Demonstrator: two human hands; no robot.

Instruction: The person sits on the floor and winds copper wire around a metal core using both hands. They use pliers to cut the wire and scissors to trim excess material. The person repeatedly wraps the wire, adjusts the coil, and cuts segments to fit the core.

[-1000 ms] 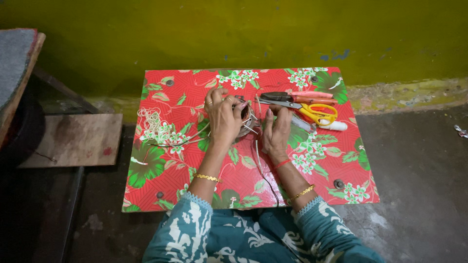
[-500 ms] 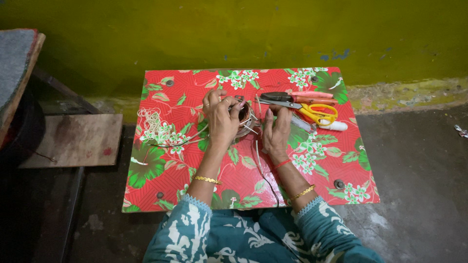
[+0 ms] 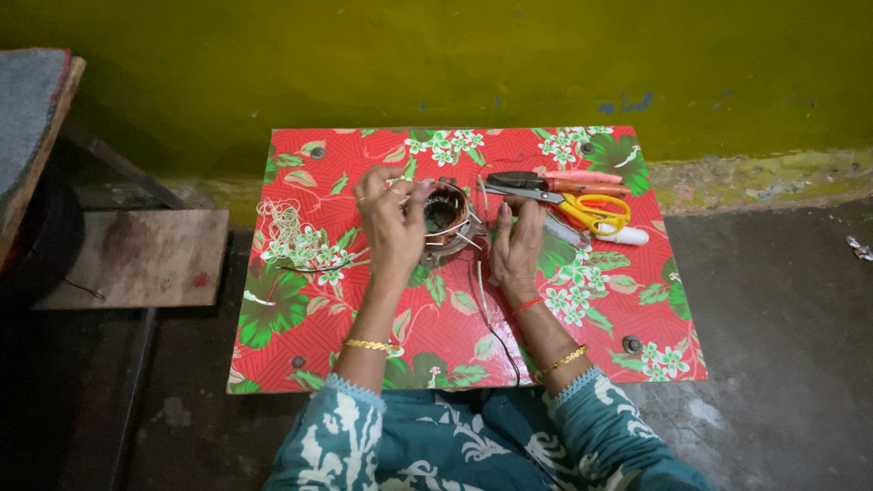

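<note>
Copper coil (image 3: 446, 215) mid-winding on the desk (image 3: 364, 318): left hand (image 3: 391, 223) fingers pinch its rim, right hand (image 3: 516, 245) fingers steady wires; next needs careful threading, I'd guess.

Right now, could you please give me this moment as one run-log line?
left hand: on round copper-wound coil | right hand: beside coil | yellow-handled scissors, orange-handled pliers: right, on red floral table

One view only, worn on the person's head. It looked steeply down over the sleeves (image 3: 436, 455) at the near edge onto the red floral table (image 3: 627, 309), taken whole at middling range. It faced the yellow-green wall (image 3: 436, 64) at the far side; floor (image 3: 782, 345) showed right, wooden board (image 3: 136, 259) left.
</note>
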